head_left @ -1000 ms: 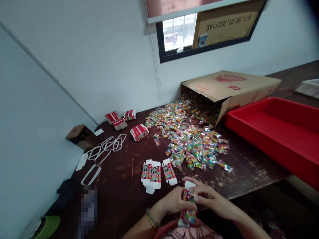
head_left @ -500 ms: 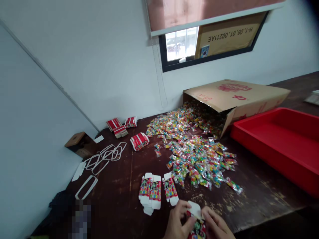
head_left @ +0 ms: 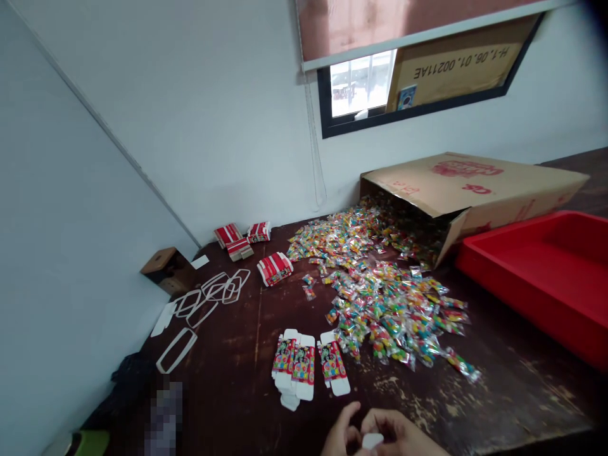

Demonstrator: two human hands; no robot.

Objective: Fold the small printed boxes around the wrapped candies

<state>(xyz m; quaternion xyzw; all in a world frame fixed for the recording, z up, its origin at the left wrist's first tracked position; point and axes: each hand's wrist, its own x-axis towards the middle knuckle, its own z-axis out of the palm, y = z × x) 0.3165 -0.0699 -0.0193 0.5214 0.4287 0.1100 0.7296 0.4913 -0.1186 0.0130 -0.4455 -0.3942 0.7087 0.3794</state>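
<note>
At the bottom edge of the view my left hand [head_left: 342,434] and my right hand [head_left: 396,432] are close together around a small candy box [head_left: 373,440]. Only a white flap of it shows; fingers and the frame edge hide the rest. My right fingers are curled over it, and my left fingers are bent against its other side with the index finger raised. Just beyond my hands lie a flat red printed carton [head_left: 333,362] and a small overlapping stack of similar cartons [head_left: 302,366]. Behind them spreads a heap of wrapped candies [head_left: 389,310].
A cardboard box [head_left: 475,180] lies on its side, candies spilling out. A red tray [head_left: 527,304] stands at right. Bundled cartons [head_left: 275,268], white bands [head_left: 177,349] and a small brown box [head_left: 168,269] are on the dark table [head_left: 228,392] at left.
Both hands have closed in around the candy box. Its printed face, visible before, is now hidden, leaving a white flap. The view has shifted slightly left.
</note>
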